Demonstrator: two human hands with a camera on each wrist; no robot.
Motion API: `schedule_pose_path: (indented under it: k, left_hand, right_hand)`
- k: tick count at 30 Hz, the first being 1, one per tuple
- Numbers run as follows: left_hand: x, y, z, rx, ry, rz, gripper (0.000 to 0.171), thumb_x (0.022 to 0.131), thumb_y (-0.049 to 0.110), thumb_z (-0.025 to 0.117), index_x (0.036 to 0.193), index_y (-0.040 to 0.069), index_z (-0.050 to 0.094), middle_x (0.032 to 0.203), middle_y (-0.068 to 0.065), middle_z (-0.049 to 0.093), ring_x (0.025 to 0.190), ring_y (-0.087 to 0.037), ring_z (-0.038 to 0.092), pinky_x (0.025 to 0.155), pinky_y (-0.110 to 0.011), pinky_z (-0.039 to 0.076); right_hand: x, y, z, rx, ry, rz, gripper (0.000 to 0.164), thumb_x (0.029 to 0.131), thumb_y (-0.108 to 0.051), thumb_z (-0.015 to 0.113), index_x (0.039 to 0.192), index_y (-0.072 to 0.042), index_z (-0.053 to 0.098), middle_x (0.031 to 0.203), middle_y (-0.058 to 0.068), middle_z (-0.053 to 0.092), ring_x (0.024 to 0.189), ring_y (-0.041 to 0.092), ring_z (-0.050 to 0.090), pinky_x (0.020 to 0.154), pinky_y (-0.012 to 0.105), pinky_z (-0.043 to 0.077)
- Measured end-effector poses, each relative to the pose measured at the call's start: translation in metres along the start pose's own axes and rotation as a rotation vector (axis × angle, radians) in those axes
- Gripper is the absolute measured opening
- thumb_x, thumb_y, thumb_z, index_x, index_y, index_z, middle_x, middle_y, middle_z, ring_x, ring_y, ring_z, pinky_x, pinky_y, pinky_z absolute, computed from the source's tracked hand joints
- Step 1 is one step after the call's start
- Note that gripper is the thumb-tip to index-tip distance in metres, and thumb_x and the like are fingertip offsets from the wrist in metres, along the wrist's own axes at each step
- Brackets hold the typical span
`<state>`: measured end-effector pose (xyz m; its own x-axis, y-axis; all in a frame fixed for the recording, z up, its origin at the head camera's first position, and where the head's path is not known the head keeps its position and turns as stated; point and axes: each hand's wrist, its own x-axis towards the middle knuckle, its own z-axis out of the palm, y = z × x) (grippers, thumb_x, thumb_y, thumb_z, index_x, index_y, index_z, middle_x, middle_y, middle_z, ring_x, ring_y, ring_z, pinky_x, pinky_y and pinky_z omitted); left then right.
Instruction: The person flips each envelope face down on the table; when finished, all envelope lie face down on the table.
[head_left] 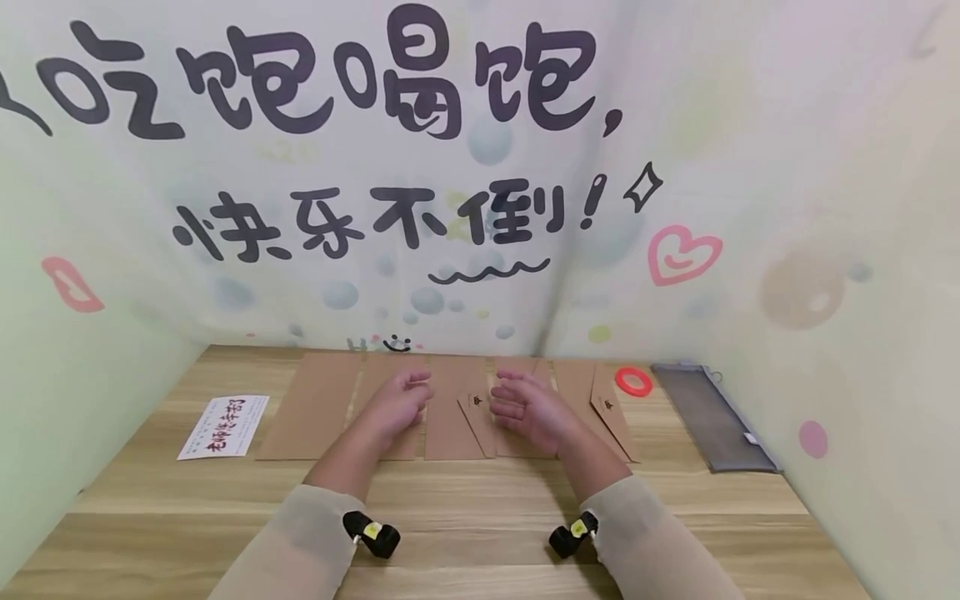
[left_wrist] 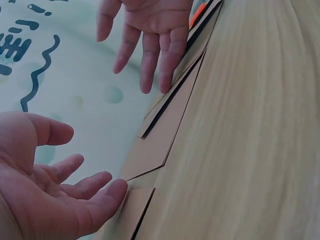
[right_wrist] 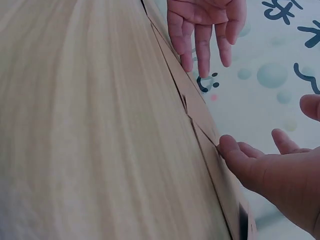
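Several flat brown kraft-paper envelopes lie side by side in a row at the back of the table. My left hand (head_left: 399, 407) is over the second envelope (head_left: 386, 375) from the left, fingers loosely bent with nothing in them. Over the fourth envelope (head_left: 517, 446), my right hand (head_left: 538, 410) holds nothing either, its fingers spread and relaxed. Both palms face inward across the middle envelope (head_left: 450, 425), whose slanted flap carries a small dark print. In the left wrist view, the fingertips of my left hand (left_wrist: 60, 200) overlap an envelope's edge (left_wrist: 142, 212).
Left of the row lies a white card (head_left: 223, 427) with red handwriting. A red ring (head_left: 633, 382), perhaps a tape roll, sits by the rightmost envelope (head_left: 576, 392). Farther right is a grey mesh zip pouch (head_left: 716, 425). A printed curtain (head_left: 480, 317) hangs behind the wooden table (head_left: 465, 517).
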<state>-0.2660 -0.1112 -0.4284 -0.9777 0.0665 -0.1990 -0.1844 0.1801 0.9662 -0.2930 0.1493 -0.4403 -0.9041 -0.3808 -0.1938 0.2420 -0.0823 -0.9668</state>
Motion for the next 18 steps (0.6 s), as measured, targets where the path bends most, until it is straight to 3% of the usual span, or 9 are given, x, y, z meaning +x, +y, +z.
schedule_pose_path:
  k: [8, 12, 18]
  left_hand:
    - [-0.0001, -0.0037, 0.0033, 0.054, -0.013, 0.021, 0.055, 0.105, 0.02, 0.057, 0.157, 0.005, 0.048, 0.163, -0.022, 0.049, 0.141, -0.04, 0.056, 0.112, -0.049, 0.055]
    - [-0.0007, -0.0046, 0.0046, 0.058, -0.028, 0.032, 0.054, 0.105, 0.019, 0.059, 0.157, 0.005, 0.049, 0.165, -0.021, 0.046, 0.147, -0.041, 0.052, 0.116, -0.053, 0.052]
    - [-0.0001, -0.0061, 0.0077, 0.1, -0.054, 0.056, 0.053, 0.103, 0.018, 0.059, 0.154, 0.006, 0.053, 0.164, -0.017, 0.049, 0.147, -0.038, 0.052, 0.119, -0.053, 0.049]
  right_hand:
    - [0.0027, 0.0056, -0.0019, 0.027, -0.002, 0.008, 0.063, 0.111, -0.025, 0.05, 0.166, -0.002, 0.028, 0.169, 0.032, 0.035, 0.152, 0.051, 0.045, 0.125, 0.056, 0.043]
    - [0.0016, 0.0046, -0.0027, 0.037, 0.006, 0.009, 0.063, 0.111, -0.021, 0.052, 0.166, -0.001, 0.028, 0.169, 0.03, 0.036, 0.153, 0.048, 0.045, 0.118, 0.047, 0.052]
    - [-0.0002, -0.0002, -0.0006, 0.069, 0.033, -0.022, 0.059, 0.111, -0.012, 0.052, 0.164, 0.002, 0.031, 0.165, 0.028, 0.043, 0.131, 0.025, 0.064, 0.095, 0.028, 0.056]
